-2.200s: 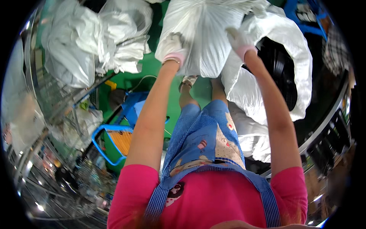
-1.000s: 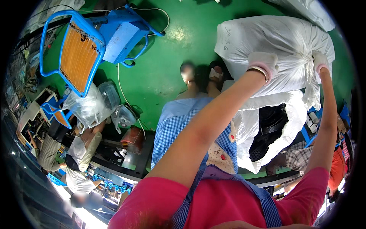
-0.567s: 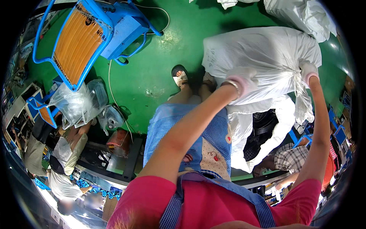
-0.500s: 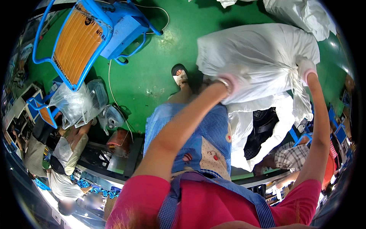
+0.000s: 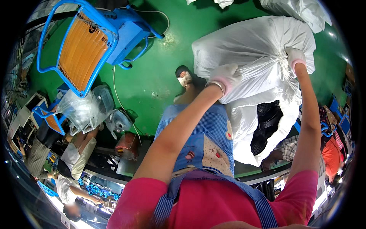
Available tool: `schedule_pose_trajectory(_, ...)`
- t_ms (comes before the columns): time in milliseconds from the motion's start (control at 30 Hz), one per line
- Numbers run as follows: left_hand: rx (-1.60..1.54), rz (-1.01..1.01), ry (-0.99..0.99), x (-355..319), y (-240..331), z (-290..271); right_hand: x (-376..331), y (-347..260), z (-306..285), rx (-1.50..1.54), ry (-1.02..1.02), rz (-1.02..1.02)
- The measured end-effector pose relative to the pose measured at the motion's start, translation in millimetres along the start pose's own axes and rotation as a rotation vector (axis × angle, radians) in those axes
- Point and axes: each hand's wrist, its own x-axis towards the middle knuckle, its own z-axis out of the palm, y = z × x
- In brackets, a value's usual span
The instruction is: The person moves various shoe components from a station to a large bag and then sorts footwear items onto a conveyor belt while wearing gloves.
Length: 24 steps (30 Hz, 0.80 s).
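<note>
A big stuffed white sack (image 5: 238,44), its mouth gathered into a twisted knot, lies ahead of me to the right. My right hand (image 5: 295,58), in a white glove with a pink cuff, is closed on the cloth beside that knot. At the sack's near left side, my left hand (image 5: 226,77), gloved the same way, has its fingers curled against the fabric; their tips are partly hidden. Just below and nearer to me stands a second white sack (image 5: 242,131), open at the top, with black moulded shoe-like pieces (image 5: 268,118) inside.
On the green floor (image 5: 160,80) at the left stands a blue-framed chair (image 5: 84,47) with slats, against a blue box (image 5: 129,38). Clear plastic bags (image 5: 82,110) and a pale cord lie nearby. More white sacks (image 5: 299,13) sit far right. Co-workers are at both sides.
The tied sack has shifted away from me and to the left, both hands moving with it. My left glove, blurred before, is sharper now. The whole view has shifted slightly.
</note>
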Motion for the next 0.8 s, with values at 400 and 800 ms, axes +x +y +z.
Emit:
schedule_pose_trajectory(400,-0.068,-0.076,-0.043,10,-24,-8,13,-16,7,-0.009,-0.044,0.107)
schedule_pose_trajectory(800,-0.17,-0.078,-0.297,14,-20,-28,-1,-11,-15,-0.109,-0.017,0.101)
